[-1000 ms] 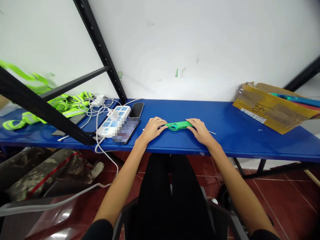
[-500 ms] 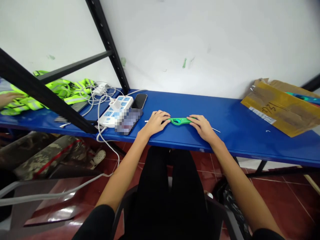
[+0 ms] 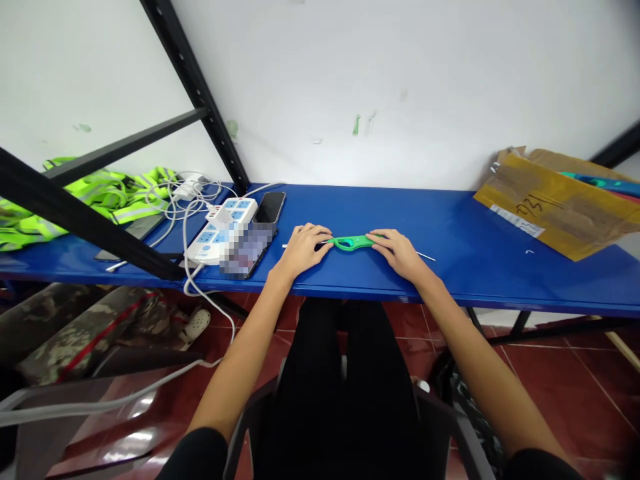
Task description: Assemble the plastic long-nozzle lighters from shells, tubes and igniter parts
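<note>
A green long-reach lighter [image 3: 355, 243] lies crosswise on the blue tabletop, its trigger opening towards the left. My left hand [image 3: 307, 249] has its fingers bent over the metal tube end, whose tip sticks out to the left. At the other end, the thumb and fingers of my right hand [image 3: 397, 253] close on the green handle and hide its end. A thin pale rod [image 3: 426, 256] shows just beyond my right hand; whether it touches the hand cannot be made out.
To the left are a white power strip [image 3: 225, 230], a dark phone [image 3: 270, 207] and a second phone [image 3: 257, 250], partly blurred. Tangled white cables and yellow-green reflective vests [image 3: 100, 193] lie past a black metal post [image 3: 200, 87]. A cardboard box [image 3: 555, 207] stands right.
The view has shifted slightly. Both hands keep their hold on the lighter, which looks unchanged. A hand that was over the vests at the far left is out of view.
</note>
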Motion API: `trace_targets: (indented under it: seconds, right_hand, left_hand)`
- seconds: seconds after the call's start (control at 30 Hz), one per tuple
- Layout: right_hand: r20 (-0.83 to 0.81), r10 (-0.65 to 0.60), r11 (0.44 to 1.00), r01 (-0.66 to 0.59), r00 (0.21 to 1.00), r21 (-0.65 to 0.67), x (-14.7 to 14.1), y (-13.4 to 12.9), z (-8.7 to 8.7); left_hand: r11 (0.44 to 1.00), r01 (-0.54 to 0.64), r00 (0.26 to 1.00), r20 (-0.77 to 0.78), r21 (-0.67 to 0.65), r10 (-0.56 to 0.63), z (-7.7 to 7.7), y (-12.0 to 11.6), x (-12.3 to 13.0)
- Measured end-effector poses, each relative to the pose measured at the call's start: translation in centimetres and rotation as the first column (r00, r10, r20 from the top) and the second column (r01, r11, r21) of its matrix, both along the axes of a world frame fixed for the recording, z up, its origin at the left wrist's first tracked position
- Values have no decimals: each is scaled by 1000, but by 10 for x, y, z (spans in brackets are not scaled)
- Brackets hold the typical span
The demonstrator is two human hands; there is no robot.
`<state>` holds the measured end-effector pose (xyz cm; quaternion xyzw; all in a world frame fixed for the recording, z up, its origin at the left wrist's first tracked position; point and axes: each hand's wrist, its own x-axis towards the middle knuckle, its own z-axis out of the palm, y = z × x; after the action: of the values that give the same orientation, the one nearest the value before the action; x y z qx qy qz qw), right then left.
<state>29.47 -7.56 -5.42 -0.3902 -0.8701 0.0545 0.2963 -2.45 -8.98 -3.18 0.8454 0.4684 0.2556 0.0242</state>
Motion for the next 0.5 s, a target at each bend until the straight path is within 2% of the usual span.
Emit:
trace_targets:
  seconds: [0.3, 0.5]
  right_hand:
    - [-97, 1, 999, -5, 995, -40, -1, -2, 2]
    - [-113, 3, 998, -11, 994, -64, -1, -1, 1]
  left_hand:
    - [1000, -21, 999, -47, 14, 21, -5, 0, 1]
    - [993, -72, 995, -78, -98, 65, 6, 5, 3]
